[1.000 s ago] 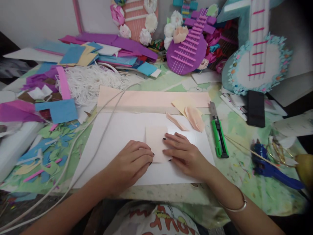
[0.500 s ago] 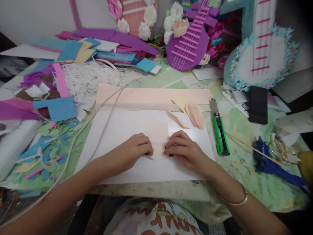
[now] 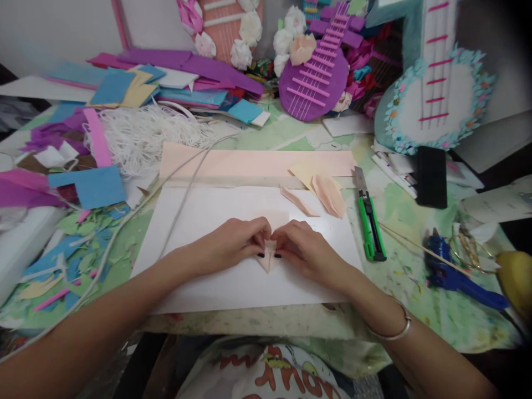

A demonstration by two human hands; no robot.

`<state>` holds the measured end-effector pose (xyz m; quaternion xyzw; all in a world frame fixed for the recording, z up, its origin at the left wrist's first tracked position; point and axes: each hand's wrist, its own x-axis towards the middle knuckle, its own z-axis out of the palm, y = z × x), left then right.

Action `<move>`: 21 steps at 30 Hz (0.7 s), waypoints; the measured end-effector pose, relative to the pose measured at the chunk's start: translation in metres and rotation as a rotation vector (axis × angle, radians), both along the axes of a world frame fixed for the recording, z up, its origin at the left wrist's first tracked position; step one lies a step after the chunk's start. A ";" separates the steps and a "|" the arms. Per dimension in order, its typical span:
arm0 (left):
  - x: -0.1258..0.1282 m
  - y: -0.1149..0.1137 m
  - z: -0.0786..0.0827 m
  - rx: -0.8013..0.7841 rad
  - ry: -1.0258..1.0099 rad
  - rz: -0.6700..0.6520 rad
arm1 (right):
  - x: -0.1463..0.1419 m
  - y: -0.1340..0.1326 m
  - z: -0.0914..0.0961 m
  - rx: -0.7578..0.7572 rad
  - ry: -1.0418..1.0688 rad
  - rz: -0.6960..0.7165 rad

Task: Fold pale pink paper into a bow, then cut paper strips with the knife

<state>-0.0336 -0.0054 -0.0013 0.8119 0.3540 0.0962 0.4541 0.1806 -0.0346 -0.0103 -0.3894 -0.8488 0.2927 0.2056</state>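
Note:
A small piece of pale peach paper (image 3: 269, 261) lies on the white sheet, its near end folded to a point toward me. My left hand (image 3: 245, 239) pinches its left side, and my right hand (image 3: 297, 244) pinches the right side, the fingertips of both almost meeting. Part of the paper's far end shows beyond my knuckles; the rest is hidden under my fingers. Just past my right hand are a narrow folded peach strip (image 3: 298, 200) and a petal-like folded peach piece (image 3: 328, 197), which rests partly over a yellow piece (image 3: 302, 173).
A green utility knife (image 3: 369, 227), blade out, lies right of the white board (image 3: 187, 288). Farther right are a blue glue gun (image 3: 457, 277) and a black phone (image 3: 432, 177). A white cord (image 3: 124, 221) crosses the left side near paper scraps (image 3: 78, 244). Paper instruments (image 3: 313, 83) stand behind.
The paper's near end, flat and rounded before, is now folded into a point. Both hands have come closer together over it. The view has shifted slightly.

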 end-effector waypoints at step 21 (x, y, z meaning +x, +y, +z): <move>0.002 -0.004 -0.005 0.078 0.038 0.023 | -0.004 -0.002 -0.015 0.108 0.128 -0.037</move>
